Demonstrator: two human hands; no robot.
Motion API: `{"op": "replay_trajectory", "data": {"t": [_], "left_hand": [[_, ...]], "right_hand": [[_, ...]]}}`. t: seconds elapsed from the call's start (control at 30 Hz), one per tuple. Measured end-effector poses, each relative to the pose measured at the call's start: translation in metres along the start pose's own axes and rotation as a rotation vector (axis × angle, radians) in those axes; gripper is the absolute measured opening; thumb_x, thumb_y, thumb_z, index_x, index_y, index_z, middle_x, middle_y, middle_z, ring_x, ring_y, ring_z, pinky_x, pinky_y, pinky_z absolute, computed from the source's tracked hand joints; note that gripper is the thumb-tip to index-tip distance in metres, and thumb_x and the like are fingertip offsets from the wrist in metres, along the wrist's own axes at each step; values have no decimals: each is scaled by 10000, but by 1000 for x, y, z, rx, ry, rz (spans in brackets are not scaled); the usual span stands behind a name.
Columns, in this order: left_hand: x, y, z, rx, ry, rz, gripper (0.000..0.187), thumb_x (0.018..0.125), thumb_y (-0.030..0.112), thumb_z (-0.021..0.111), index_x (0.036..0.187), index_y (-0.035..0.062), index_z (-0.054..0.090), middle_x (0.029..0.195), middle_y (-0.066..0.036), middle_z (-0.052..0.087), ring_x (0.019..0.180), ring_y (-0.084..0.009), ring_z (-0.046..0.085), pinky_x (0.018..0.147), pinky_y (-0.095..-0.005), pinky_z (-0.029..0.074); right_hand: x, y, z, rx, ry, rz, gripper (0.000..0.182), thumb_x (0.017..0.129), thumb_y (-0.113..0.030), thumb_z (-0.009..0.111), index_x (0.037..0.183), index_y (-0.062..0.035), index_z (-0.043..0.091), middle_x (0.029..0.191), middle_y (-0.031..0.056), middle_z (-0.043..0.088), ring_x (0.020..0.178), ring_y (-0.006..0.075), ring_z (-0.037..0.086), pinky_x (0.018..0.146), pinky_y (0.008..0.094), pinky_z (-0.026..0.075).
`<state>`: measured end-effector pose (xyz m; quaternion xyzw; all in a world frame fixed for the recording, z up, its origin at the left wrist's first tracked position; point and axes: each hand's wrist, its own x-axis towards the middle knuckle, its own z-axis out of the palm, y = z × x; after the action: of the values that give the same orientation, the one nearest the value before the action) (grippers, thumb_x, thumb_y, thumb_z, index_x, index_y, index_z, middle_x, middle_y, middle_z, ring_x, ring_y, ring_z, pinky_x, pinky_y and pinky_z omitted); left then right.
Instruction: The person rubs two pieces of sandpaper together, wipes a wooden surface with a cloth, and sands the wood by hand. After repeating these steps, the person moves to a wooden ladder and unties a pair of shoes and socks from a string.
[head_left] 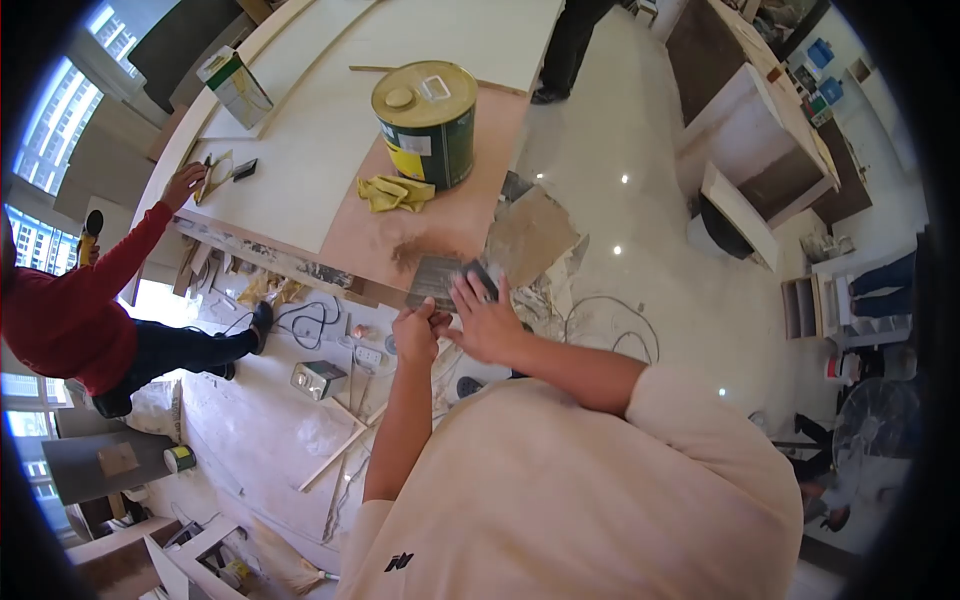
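A flat, dark grey sheet (438, 277), like sandpaper, lies between my hands at the front edge of the worktable. My left hand (418, 328) pinches its near edge with thumb and fingers closed. The fingers of my right hand (487, 322) wrap over a darker piece (488, 278) at the sheet's right end; what is beneath the palm is hidden. Brown dust marks the tan board (345, 245) just beyond. Farther back on that board stand a large green and yellow can (445, 150) and a crumpled yellow cloth (395, 194).
A person in a red sleeve (135, 245) reaches onto the table from the left, near a small black block (245, 170). A rectangular tin (235, 90) stands at the far left. Cables (310, 325), another tin (318, 379) and wood strips lie on the floor.
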<state>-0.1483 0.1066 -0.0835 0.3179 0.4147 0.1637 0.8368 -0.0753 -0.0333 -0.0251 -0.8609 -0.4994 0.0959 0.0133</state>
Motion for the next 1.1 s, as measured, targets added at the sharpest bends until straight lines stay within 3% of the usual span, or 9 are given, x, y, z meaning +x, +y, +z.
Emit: {"op": "replay_trajectory", "data": {"t": [0.2,0.3,0.5,0.63,0.73,0.83,0.93,1.03,1.1], "left_hand": [[-16,2,7,-7,74,-9,139,899,35,630,868,-21,507,781,-138,606,626,-247,642,603,-367,595],[-13,6,8,40,74,1,130,896,36,628,882,-21,512,794,-138,607,635,-245,643,619,-372,597],[-10,13,7,131,82,-14,128,888,54,646,865,-6,535,787,-123,603,656,-245,654,610,-369,597],[-7,20,5,204,106,-28,109,893,51,640,853,-6,556,795,-132,624,654,-241,661,597,-351,599],[-11,13,4,198,94,-14,110,905,64,638,884,-25,577,787,-120,635,651,-229,663,599,-342,604],[-19,18,7,254,102,5,146,911,93,643,910,-43,592,786,-117,635,661,-227,666,612,-346,608],[-22,20,-2,359,115,-51,134,886,52,652,901,-62,584,824,-126,638,654,-231,666,583,-346,603],[-43,29,-23,410,172,1,149,885,69,666,905,-54,586,851,-123,630,691,-226,660,574,-333,592],[-70,36,-48,302,184,73,146,895,89,661,919,-36,591,873,-116,623,754,-209,657,598,-320,582]], "right_hand": [[29,20,-4,13,113,42,746,966,-585,328,1460,-27,370,1572,122,278,1464,301,213,1111,685,91],[-3,20,-2,49,13,-62,735,966,-577,336,1450,-26,382,1561,127,300,1455,311,235,1118,665,112],[64,28,-6,25,14,-265,768,968,-615,298,1490,-52,325,1585,113,249,1467,288,219,1157,597,104],[35,53,-9,23,-146,-466,742,974,-613,287,1490,-82,339,1588,83,253,1468,281,211,1161,593,92],[85,34,-19,27,-129,-406,768,965,-630,293,1513,-92,294,1607,67,201,1480,264,181,1170,578,62],[69,37,-14,4,-193,-523,791,955,-643,307,1524,-95,267,1613,64,183,1486,254,159,1174,566,52],[60,73,-19,5,-132,-432,804,950,-654,297,1525,-93,259,1614,67,175,1488,252,145,1175,563,54],[59,84,-30,22,-164,-458,830,922,-640,418,1528,-99,252,1616,66,168,1492,264,127,1169,574,80],[58,86,-31,-18,-141,-489,782,910,-518,513,1524,-101,266,1616,69,173,1489,280,141,1157,581,122]]}}
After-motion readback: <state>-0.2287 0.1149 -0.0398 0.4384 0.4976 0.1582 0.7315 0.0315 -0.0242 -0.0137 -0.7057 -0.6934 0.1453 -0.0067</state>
